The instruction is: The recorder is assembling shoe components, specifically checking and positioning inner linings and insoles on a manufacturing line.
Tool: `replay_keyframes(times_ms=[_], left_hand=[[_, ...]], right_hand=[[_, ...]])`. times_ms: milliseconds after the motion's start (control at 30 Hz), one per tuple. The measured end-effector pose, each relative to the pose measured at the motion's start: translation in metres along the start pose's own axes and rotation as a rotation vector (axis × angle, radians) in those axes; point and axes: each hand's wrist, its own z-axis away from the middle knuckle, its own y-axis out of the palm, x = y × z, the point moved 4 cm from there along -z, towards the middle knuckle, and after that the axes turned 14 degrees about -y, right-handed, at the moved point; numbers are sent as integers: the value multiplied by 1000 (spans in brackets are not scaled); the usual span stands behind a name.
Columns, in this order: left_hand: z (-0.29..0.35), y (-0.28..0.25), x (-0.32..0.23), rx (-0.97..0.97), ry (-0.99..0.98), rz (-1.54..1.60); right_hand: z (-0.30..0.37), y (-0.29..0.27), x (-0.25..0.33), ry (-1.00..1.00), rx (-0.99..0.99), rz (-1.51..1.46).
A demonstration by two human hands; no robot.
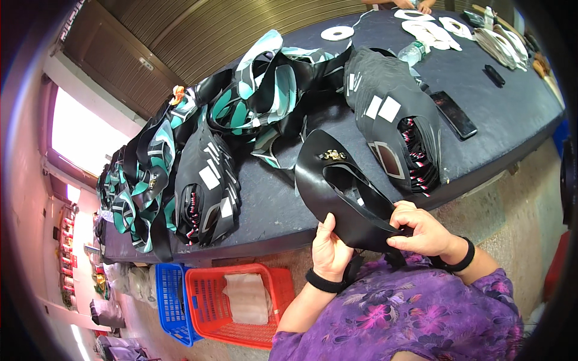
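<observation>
In front of my body I hold a glossy black shoe upper (313,186) with a gold-coloured ornament near its toe. My left hand (331,248) grips its lower left edge, thumb on the outer face. At the other end my right hand (421,230) pinches the rim between thumb and fingers. The upper is tilted, its opening facing up and its toe pointing away to the left. Beyond it lies a thick stack of dark grey upper pieces (385,90) with white patches. A second such stack (205,174) rests further left, beside a tangled heap of black and teal uppers (150,174).
The dark-covered table (271,222) carries a phone (453,114), a clear bottle (413,53), a white roll (337,33) and white cut pieces (430,34). Another person's hands (415,5) are at the far edge. Red (201,313) and blue (170,301) baskets stand below.
</observation>
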Motion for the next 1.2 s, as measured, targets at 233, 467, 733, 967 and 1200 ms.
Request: replay_keyframes(times_ms=[233, 467, 733, 967, 1200], left_hand=[[-2, 4, 13, -18, 30, -198], [-5, 8, -6, -143, 209, -378], [2, 3, -18, -225, 187, -673], [6, 2, -21, -248, 235, -690], [11, 1, -16, -248, 302, -663]], right_hand=[[9, -3, -7, 36, 51, 137], [18, 4, 0, -71, 39, 239], [19, 8, -1, -207, 230, 238], [18, 16, -2, -221, 329, 213], [18, 13, 1, -231, 273, 229]])
